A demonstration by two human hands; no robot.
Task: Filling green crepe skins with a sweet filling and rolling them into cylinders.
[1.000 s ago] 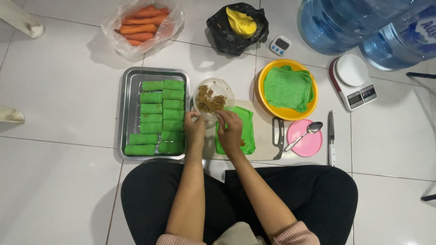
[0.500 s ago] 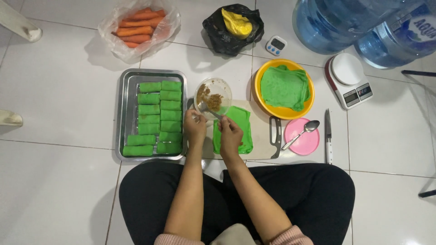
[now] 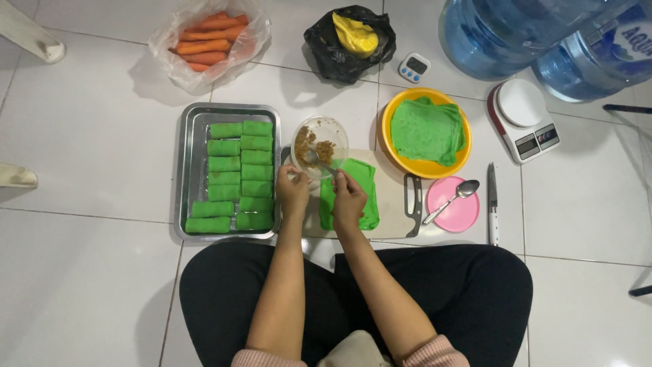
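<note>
A person sits on the white tiled floor (image 3: 88,285) with legs folded, both hands out in front over a pale cutting board (image 3: 394,217). The left hand (image 3: 293,195) is closed on the near rim of a small clear bowl (image 3: 320,144) that holds a brown crumbly filling; the bowl is tipped a little toward the person. The right hand (image 3: 348,202) is clamped on the handle of a metal spoon (image 3: 318,160), whose tip sits inside the bowl in the filling. Under the right hand a flat green crepe (image 3: 360,183) lies spread on the cutting board.

Just left of the board stands a metal tray (image 3: 193,132) holding two columns of rolled green crepes (image 3: 241,177). Just beyond the board's far right corner is a yellow plate (image 3: 390,146) stacked with flat green crepes (image 3: 428,130). Beside the board's right edge lies a pink lid (image 3: 456,211) with a second spoon (image 3: 454,199) resting across it, and a knife (image 3: 492,204) lies on the floor just right of that. Farther out on the floor are a kitchen scale (image 3: 523,119), a small digital timer (image 3: 414,68), a black plastic bag (image 3: 329,47) with something yellow in it, a clear bag of carrots (image 3: 210,39), and two large blue water jugs (image 3: 516,34) at the far right.
</note>
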